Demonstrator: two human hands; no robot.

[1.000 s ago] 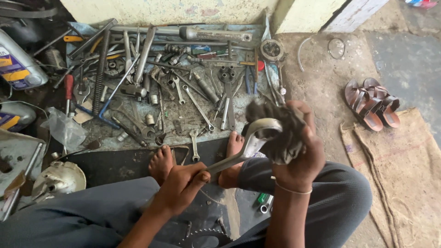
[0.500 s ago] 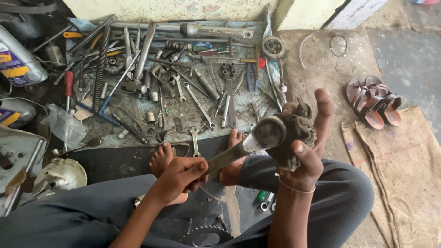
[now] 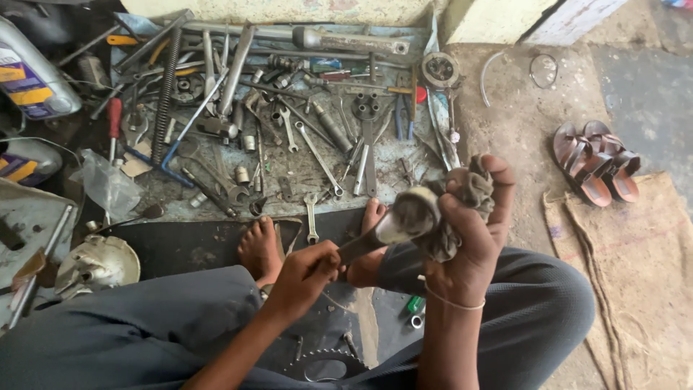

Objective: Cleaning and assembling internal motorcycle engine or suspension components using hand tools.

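I squat on the floor with both hands raised over my knees. My left hand (image 3: pixel 307 271) grips the handle of a large metal spanner (image 3: pixel 393 224), whose head points up and right. My right hand (image 3: pixel 473 227) clutches a dirty grey rag (image 3: pixel 462 191) and presses it around the spanner's head. My bare feet (image 3: pixel 261 245) rest on a dark mat (image 3: pixel 188 242) just beyond my knees.
A spread of spanners, sockets, pliers and screwdrivers (image 3: pixel 289 123) covers a sheet in front of me. Oil bottles (image 3: pixel 32 79) stand at the left, a round metal part (image 3: pixel 97 263) beside my knee. A pair of sandals (image 3: pixel 595 162) and a sack (image 3: pixel 628 267) lie right.
The spanner's head has turned inside the rag and my right hand has closed further around it. The view has shifted slightly.
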